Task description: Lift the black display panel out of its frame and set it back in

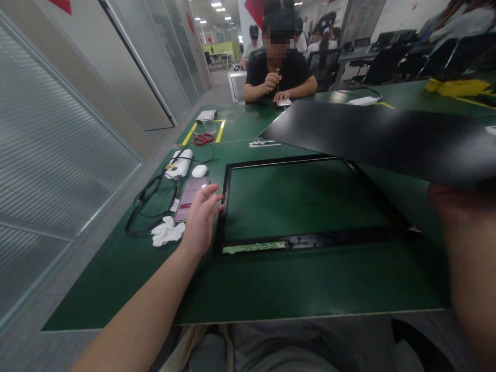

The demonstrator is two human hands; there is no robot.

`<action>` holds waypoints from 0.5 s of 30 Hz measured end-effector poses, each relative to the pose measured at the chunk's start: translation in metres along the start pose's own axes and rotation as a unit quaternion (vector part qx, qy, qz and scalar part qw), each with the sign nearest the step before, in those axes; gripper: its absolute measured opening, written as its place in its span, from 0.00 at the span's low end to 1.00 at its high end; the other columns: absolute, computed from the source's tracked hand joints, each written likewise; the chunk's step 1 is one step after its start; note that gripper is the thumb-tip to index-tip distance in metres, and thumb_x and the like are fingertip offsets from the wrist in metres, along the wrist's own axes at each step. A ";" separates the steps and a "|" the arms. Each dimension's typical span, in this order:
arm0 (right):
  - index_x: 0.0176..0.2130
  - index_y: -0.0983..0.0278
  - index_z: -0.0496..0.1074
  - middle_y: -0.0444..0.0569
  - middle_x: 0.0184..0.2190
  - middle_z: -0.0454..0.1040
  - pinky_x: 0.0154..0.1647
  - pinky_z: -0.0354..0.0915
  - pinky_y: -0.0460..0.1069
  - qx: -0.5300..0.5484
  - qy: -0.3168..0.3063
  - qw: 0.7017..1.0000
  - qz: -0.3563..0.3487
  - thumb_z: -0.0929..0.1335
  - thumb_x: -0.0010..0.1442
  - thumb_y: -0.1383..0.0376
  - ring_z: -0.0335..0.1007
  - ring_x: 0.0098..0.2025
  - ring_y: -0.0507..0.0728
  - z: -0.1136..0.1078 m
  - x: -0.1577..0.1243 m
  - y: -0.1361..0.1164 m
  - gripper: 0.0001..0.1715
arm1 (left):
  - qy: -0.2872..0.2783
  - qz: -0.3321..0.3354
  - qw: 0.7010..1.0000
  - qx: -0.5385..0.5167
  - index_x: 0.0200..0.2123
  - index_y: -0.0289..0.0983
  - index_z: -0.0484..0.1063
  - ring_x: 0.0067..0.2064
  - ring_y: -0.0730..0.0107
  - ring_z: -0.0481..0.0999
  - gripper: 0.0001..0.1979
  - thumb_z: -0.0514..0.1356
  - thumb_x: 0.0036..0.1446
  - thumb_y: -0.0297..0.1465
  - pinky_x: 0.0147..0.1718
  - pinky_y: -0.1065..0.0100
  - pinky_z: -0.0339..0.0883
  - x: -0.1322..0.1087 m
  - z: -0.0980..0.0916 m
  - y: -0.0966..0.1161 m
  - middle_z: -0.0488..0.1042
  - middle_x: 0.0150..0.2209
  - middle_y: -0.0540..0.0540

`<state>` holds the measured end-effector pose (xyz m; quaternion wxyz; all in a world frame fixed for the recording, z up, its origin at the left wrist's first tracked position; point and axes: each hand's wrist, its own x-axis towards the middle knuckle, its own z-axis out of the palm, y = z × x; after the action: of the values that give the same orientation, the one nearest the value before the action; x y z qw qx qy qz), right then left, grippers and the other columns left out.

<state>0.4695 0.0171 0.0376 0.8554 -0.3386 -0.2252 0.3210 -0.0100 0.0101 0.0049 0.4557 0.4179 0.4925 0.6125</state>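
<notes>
A thin black panel (372, 137) is raised over the right part of the table, its surface glossy and slightly blurred. My right hand (461, 199) grips its near right edge; the fingers are mostly hidden beneath it and smeared. Below lies a black rectangular frame (341, 238), flat on the green table, with a narrow green circuit board (253, 247) along its near side. My left hand (201, 219) is open beside the frame's left side, fingers spread, fingertips at its edge; I cannot tell whether they touch. It holds nothing.
Left of my left hand lie a phone (189, 199), a crumpled tissue (167, 231), a white rounded case (200, 171), a white power strip (179, 164) and black cables (144, 199). Red-handled scissors (203, 138) lie farther back. Across the green table (310, 289) sits a person (281, 67).
</notes>
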 end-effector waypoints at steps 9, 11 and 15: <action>0.29 0.60 0.64 0.48 0.34 0.73 0.33 0.80 0.53 0.047 0.098 0.994 0.013 0.62 0.47 0.76 0.79 0.40 0.56 0.014 -0.002 0.002 0.12 | -0.145 0.090 0.961 0.218 0.48 0.42 0.75 0.64 0.48 0.70 0.16 0.68 0.58 0.40 0.58 0.52 0.68 -0.014 0.002 -0.002 0.69 0.63 0.38; 0.27 0.61 0.62 0.49 0.34 0.71 0.31 0.79 0.49 0.029 0.131 0.991 0.017 0.63 0.45 0.76 0.77 0.37 0.54 0.010 0.005 0.006 0.11 | -0.170 0.114 0.940 0.272 0.48 0.42 0.75 0.64 0.47 0.70 0.15 0.66 0.59 0.39 0.59 0.49 0.67 -0.016 0.002 0.001 0.69 0.63 0.38; 0.25 0.64 0.63 0.50 0.36 0.70 0.29 0.77 0.47 0.024 0.152 0.988 0.015 0.63 0.45 0.76 0.74 0.35 0.52 0.002 0.017 0.010 0.08 | -0.213 0.155 0.906 0.332 0.49 0.42 0.76 0.63 0.45 0.71 0.13 0.65 0.62 0.38 0.59 0.44 0.66 -0.018 0.003 0.002 0.71 0.61 0.37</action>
<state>0.4759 0.0350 0.0348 0.8827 -0.3659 -0.0795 0.2838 -0.0033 -0.0068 0.0062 0.2841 0.7364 0.4878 0.3729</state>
